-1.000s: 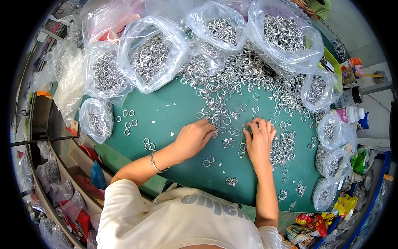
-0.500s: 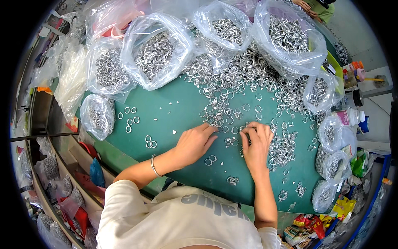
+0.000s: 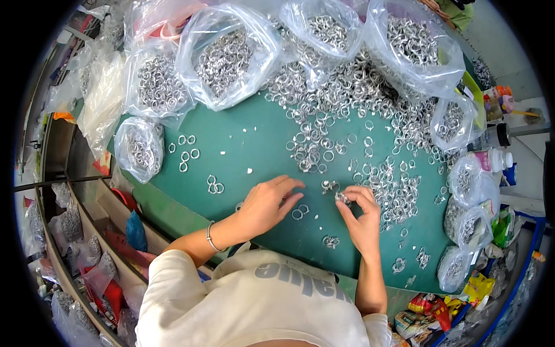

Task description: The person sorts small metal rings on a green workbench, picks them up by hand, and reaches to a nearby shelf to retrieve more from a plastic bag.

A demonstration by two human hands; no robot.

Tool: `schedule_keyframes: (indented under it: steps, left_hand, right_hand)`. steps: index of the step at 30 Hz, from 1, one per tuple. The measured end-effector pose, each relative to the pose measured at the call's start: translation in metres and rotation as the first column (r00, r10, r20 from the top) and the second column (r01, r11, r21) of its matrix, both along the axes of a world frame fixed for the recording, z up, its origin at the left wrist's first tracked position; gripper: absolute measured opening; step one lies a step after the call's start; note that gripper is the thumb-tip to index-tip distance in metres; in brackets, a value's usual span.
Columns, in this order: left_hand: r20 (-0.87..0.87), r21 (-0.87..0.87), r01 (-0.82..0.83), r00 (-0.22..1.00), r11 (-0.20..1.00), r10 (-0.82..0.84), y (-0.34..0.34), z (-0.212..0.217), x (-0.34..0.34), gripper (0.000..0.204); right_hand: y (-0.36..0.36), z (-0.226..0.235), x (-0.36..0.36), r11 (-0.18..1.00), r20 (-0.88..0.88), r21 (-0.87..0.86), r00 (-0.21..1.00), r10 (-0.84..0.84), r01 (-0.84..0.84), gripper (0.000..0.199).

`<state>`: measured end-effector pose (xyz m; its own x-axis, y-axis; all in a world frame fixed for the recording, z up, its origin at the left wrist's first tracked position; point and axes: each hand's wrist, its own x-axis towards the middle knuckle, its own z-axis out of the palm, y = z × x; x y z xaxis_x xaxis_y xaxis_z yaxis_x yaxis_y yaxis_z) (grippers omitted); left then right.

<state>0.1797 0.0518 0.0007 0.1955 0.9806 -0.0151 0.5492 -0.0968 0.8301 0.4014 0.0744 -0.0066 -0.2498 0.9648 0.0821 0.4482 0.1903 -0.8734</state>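
Silvery metal rings (image 3: 312,144) lie loose on a green tabletop (image 3: 254,127), in a big heap toward the back and a thinner spread to the right. My right hand (image 3: 364,217) pinches a small bunch of rings (image 3: 342,199) between thumb and fingers. Just beyond that bunch sits another little cluster of rings (image 3: 329,185). My left hand (image 3: 267,200) hovers low over the table with fingers stretched and thumb apart, nothing seen in it. Beside its thumb is a pair of rings (image 3: 299,211). Nearer me rests a tight clump of rings (image 3: 330,241).
Clear plastic bags of rings (image 3: 225,63) line the back edge, and smaller bags (image 3: 471,225) stand along the right. A small bag (image 3: 140,149) sits at the left edge, with shelves of bags (image 3: 87,231) beyond. Another person's hand (image 3: 436,8) shows at the far right.
My right hand has drawn back toward me and now holds a ring bunch. My left hand has come off the rings at the middle pile. The whole view has shifted slightly.
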Motion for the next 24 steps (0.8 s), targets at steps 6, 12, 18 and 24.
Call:
schedule_keyframes:
  steps: [6,12,18,24]
  left_hand:
    - [-0.01,-0.112,-0.014,1.0,0.994,0.013,-0.025,0.003,-0.007,0.018]
    - [0.007,-0.144,0.047,0.999,0.989,-0.046,-0.059,-0.006,0.001,0.018]
    - [-0.009,-0.106,0.082,0.996,0.991,-0.083,-0.07,-0.01,0.005,0.015]
    - [-0.047,-0.124,0.066,0.996,0.99,-0.072,-0.086,-0.011,0.001,0.012]
  right_hand:
    - [-0.05,0.005,0.009,0.999,0.13,-0.027,0.991,0.037,-0.034,0.017]
    - [-0.07,0.011,0.032,0.999,0.301,0.024,0.953,-0.032,0.026,0.016]
    - [-0.079,0.007,0.023,0.999,0.207,0.016,0.978,-0.039,0.036,0.017]
    - [-0.065,-0.003,-0.022,0.987,0.281,0.146,0.959,0.026,-0.07,0.015]
